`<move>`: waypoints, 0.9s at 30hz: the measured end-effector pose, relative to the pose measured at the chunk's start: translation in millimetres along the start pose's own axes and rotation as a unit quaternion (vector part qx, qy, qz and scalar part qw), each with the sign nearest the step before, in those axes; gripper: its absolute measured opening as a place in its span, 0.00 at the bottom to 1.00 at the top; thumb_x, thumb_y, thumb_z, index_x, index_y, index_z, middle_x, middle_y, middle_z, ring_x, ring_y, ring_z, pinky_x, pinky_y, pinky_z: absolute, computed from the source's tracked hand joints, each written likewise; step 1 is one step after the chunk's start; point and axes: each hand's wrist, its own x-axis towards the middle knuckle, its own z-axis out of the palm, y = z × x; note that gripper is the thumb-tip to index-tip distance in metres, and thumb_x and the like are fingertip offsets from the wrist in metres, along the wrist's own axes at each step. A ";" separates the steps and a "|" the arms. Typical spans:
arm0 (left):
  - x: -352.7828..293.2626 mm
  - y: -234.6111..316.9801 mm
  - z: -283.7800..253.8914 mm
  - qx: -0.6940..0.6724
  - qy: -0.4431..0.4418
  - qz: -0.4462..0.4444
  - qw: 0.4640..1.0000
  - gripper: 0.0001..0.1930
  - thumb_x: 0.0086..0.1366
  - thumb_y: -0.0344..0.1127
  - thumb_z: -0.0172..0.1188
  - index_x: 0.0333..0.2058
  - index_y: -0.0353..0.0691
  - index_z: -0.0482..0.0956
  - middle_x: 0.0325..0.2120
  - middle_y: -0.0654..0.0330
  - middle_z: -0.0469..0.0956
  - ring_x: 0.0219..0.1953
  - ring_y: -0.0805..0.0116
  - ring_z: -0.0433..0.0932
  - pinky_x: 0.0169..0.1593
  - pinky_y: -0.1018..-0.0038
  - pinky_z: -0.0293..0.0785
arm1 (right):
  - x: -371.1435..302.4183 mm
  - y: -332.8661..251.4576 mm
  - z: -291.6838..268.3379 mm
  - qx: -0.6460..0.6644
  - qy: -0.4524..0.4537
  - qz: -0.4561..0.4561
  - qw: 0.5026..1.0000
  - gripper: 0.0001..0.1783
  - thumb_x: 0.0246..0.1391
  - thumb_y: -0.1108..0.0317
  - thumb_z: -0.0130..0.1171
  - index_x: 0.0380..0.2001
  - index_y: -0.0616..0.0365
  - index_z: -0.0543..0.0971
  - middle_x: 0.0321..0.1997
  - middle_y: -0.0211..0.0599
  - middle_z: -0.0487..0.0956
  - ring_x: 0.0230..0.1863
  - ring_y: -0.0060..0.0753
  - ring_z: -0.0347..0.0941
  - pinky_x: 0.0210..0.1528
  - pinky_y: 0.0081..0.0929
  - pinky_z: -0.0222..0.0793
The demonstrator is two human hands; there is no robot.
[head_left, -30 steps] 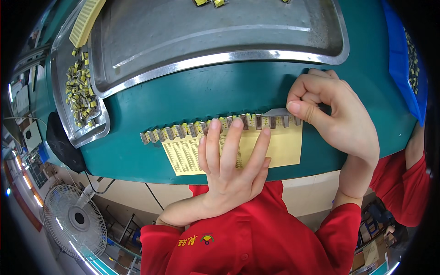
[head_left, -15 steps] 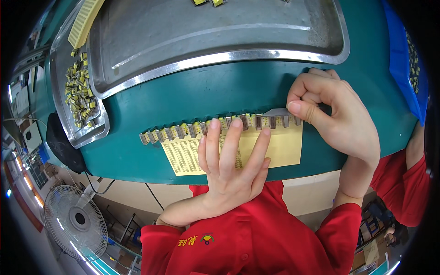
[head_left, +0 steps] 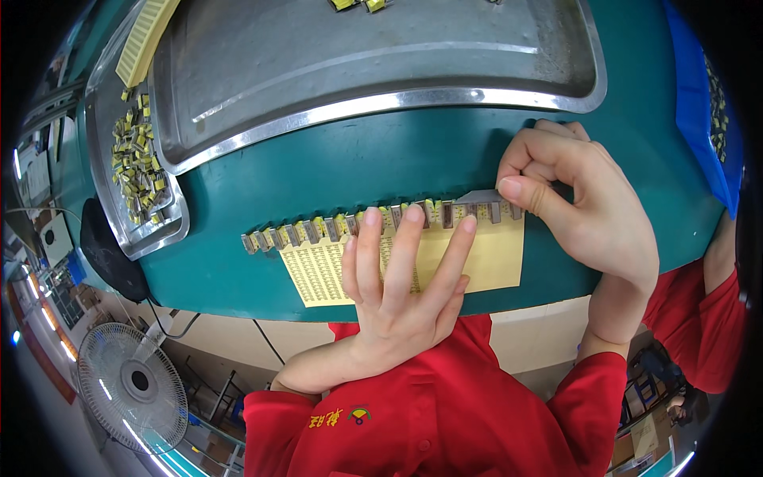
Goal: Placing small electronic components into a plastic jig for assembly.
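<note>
A row of small yellow-taped parts with metal clips (head_left: 311, 230) stretches along the top edge of a yellow label sheet (head_left: 497, 258) with printed columns. My left hand (head_left: 405, 274) lies over the sheet with fingers spread, its fingertips touching the row's middle. At the row's right end, my right hand (head_left: 584, 191) is closed, thumb against bent forefinger, on the end of a thin grey metal strip (head_left: 479, 195). That strip lies along the row's far side; how much the fingers hide of it I cannot tell.
Across the back of the green table (head_left: 334, 167) lies a large metal tray (head_left: 397, 99) with a few parts in it. A smaller tray (head_left: 179, 226) at left holds loose parts and a yellow slotted strip (head_left: 145, 44). Blue bin (head_left: 699, 119) at far right; another person's red sleeve (head_left: 699, 318) below it.
My left fingers have shifted very slightly to the right along the row, the forefinger most. My right hand and the row look almost unmoved.
</note>
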 end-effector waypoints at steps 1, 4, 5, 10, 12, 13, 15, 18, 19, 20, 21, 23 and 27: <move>0.2 0.3 0.0 -0.002 -0.003 0.000 1.000 0.21 0.65 0.45 0.51 0.57 0.59 0.77 0.60 0.52 0.65 0.63 0.45 0.61 0.66 0.56 0.50 | -0.1 0.1 0.0 -0.001 0.002 -0.001 1.000 0.07 0.54 0.68 0.59 0.29 0.61 0.76 0.19 0.31 0.74 0.32 0.31 0.66 0.50 0.27 0.57; 0.7 0.7 0.0 0.000 -0.005 0.002 1.000 0.21 0.65 0.46 0.51 0.57 0.58 0.77 0.59 0.52 0.66 0.63 0.45 0.61 0.66 0.56 0.50 | -0.2 -0.4 -0.6 0.004 -0.003 0.006 1.000 0.08 0.54 0.67 0.59 0.28 0.61 0.76 0.21 0.33 0.74 0.32 0.32 0.66 0.49 0.28 0.58; 0.8 0.8 0.0 0.002 -0.003 0.003 1.000 0.21 0.66 0.46 0.51 0.57 0.58 0.77 0.59 0.52 0.66 0.63 0.45 0.61 0.66 0.56 0.51 | 0.4 -1.2 -1.2 0.004 -0.003 0.006 1.000 0.08 0.54 0.67 0.59 0.28 0.61 0.76 0.21 0.33 0.74 0.32 0.32 0.66 0.49 0.28 0.58; 0.7 0.7 0.0 -0.008 -0.006 0.002 1.000 0.21 0.66 0.47 0.51 0.57 0.58 0.77 0.60 0.51 0.66 0.63 0.45 0.61 0.65 0.56 0.51 | 1.9 -4.3 -8.7 0.117 -0.065 0.102 0.986 0.11 0.60 0.65 0.58 0.31 0.64 0.74 0.23 0.30 0.74 0.26 0.20 0.64 0.33 0.20 0.62; 1.7 -1.0 -1.7 -0.014 -0.008 0.003 1.000 0.21 0.66 0.47 0.51 0.57 0.58 0.77 0.60 0.51 0.65 0.63 0.44 0.61 0.65 0.56 0.51 | 1.2 0.0 -9.7 0.139 -0.061 0.092 0.984 0.12 0.61 0.65 0.57 0.31 0.64 0.74 0.23 0.28 0.73 0.26 0.17 0.64 0.31 0.19 0.61; 3.6 -2.0 -5.1 -0.015 -0.033 0.020 0.999 0.21 0.66 0.44 0.52 0.56 0.52 0.78 0.61 0.47 0.61 0.64 0.41 0.56 0.65 0.53 0.53 | 0.9 1.2 -10.3 0.163 -0.060 0.079 0.982 0.12 0.63 0.65 0.56 0.32 0.64 0.73 0.23 0.27 0.72 0.25 0.15 0.64 0.29 0.17 0.61; 5.9 -2.4 -8.4 -0.015 -0.058 0.038 0.998 0.20 0.65 0.40 0.53 0.55 0.47 0.78 0.62 0.43 0.57 0.65 0.37 0.52 0.64 0.51 0.55 | 0.9 -7.1 -18.0 0.165 -0.064 0.091 0.980 0.12 0.62 0.65 0.56 0.31 0.65 0.73 0.23 0.27 0.72 0.26 0.16 0.64 0.29 0.18 0.61; 8.0 -2.4 -10.0 -0.010 -0.060 0.040 0.997 0.20 0.65 0.40 0.53 0.55 0.46 0.78 0.62 0.43 0.57 0.65 0.37 0.51 0.64 0.51 0.55 | 0.4 -4.7 -22.0 0.162 -0.060 0.076 0.982 0.12 0.62 0.66 0.57 0.31 0.65 0.73 0.24 0.28 0.72 0.26 0.17 0.65 0.30 0.19 0.62; 8.8 -2.7 -11.0 -0.009 -0.063 0.042 0.997 0.20 0.65 0.40 0.53 0.55 0.46 0.78 0.62 0.43 0.57 0.65 0.37 0.51 0.64 0.51 0.55 | 0.0 -1.4 -21.7 0.159 -0.052 0.047 0.985 0.11 0.61 0.66 0.57 0.32 0.64 0.73 0.24 0.28 0.72 0.27 0.18 0.66 0.32 0.19 0.62; 9.3 -2.8 -11.4 -0.008 -0.066 0.044 0.997 0.20 0.65 0.40 0.53 0.55 0.46 0.78 0.62 0.43 0.56 0.65 0.36 0.51 0.64 0.50 0.55 | -0.6 0.9 -20.3 0.159 -0.051 0.047 0.985 0.11 0.61 0.66 0.57 0.32 0.64 0.73 0.24 0.28 0.72 0.27 0.18 0.66 0.32 0.19 0.62; 9.1 -2.8 -11.6 -0.008 -0.066 0.045 0.997 0.20 0.65 0.40 0.53 0.55 0.46 0.78 0.62 0.43 0.56 0.65 0.36 0.51 0.64 0.50 0.55 | -1.3 3.1 -18.7 0.121 -0.036 0.008 0.992 0.10 0.60 0.67 0.57 0.32 0.64 0.73 0.25 0.29 0.73 0.28 0.19 0.66 0.33 0.20 0.63; 8.8 -1.5 -11.9 -0.033 -0.064 0.031 0.997 0.20 0.64 0.39 0.54 0.54 0.46 0.78 0.62 0.43 0.55 0.65 0.35 0.51 0.64 0.49 0.55 | -1.4 4.9 -19.3 0.083 -0.020 -0.029 0.996 0.09 0.60 0.68 0.58 0.32 0.64 0.74 0.25 0.29 0.73 0.30 0.21 0.67 0.35 0.21 0.64; 6.0 0.5 -10.3 -0.040 -0.051 0.065 0.996 0.20 0.63 0.39 0.55 0.54 0.46 0.78 0.62 0.43 0.55 0.65 0.35 0.51 0.64 0.49 0.54 | 0.6 3.3 -18.0 0.086 -0.032 0.050 0.995 0.07 0.57 0.71 0.58 0.31 0.64 0.74 0.30 0.31 0.73 0.34 0.22 0.68 0.39 0.23 0.64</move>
